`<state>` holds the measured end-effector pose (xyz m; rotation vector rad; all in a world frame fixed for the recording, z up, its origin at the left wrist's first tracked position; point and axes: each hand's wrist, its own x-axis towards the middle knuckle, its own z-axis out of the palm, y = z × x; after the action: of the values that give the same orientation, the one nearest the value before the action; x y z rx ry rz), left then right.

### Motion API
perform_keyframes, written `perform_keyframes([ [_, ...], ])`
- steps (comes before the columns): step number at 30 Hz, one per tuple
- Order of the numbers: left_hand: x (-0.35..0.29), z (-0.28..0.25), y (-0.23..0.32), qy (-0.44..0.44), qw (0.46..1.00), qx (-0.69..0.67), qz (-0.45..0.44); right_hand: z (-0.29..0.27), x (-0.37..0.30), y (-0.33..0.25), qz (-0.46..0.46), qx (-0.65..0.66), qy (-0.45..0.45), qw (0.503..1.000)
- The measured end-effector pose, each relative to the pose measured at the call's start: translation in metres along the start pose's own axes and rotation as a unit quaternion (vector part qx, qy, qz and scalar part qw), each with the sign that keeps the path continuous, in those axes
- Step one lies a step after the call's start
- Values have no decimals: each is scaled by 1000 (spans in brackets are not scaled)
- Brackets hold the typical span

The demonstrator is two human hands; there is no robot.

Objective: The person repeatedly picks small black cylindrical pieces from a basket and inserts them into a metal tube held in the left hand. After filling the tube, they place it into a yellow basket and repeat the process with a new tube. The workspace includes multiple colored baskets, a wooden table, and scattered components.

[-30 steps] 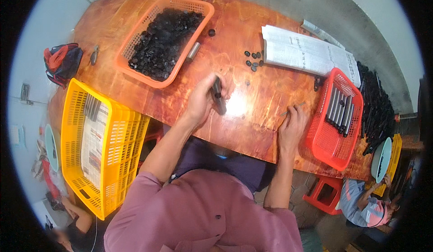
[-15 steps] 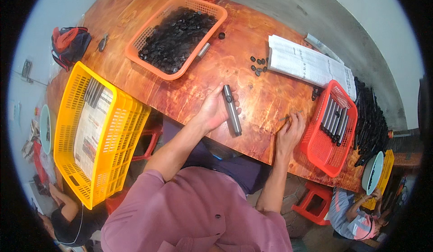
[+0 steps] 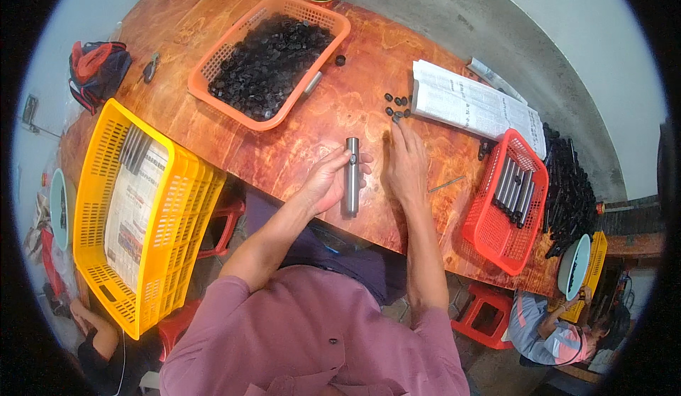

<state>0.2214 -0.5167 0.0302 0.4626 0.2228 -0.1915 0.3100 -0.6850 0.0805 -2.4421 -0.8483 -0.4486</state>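
My left hand (image 3: 331,181) grips a grey metal tube (image 3: 352,190) over the near part of the table, its fingers behind the tube and thumb at the side. A small dark round spot shows near the tube's upper end. My right hand (image 3: 407,162) stretches forward with its fingers extended, the tips at a small group of round black caps (image 3: 389,97) beside folded newspaper. One black cap (image 3: 397,115) lies right at those fingertips; whether they touch it is hard to tell. A thin metal rod (image 3: 447,184) lies on the table right of my right forearm.
An orange basket (image 3: 266,124) of black caps stands at the far left. Yellow crates (image 3: 152,268) stand beside the table's left edge. On the right are a red basket (image 3: 521,258) holding tubes, newspaper (image 3: 475,102) and piled black parts (image 3: 571,190). Another person (image 3: 543,332) sits at lower right.
My right hand has left the thin rod on the table and moved forward and left to the black caps. The tube in my left hand has turned more upright.
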Motion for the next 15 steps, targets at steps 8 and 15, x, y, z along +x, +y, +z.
perform_keyframes([
  [8,3,-3,-5,-17,999,-28,18,15,-11,11,-44,-57,-40,997],
  [15,4,-2,-1,-48,999,-20,7,-6,-30,4,5,41,-37,998],
])
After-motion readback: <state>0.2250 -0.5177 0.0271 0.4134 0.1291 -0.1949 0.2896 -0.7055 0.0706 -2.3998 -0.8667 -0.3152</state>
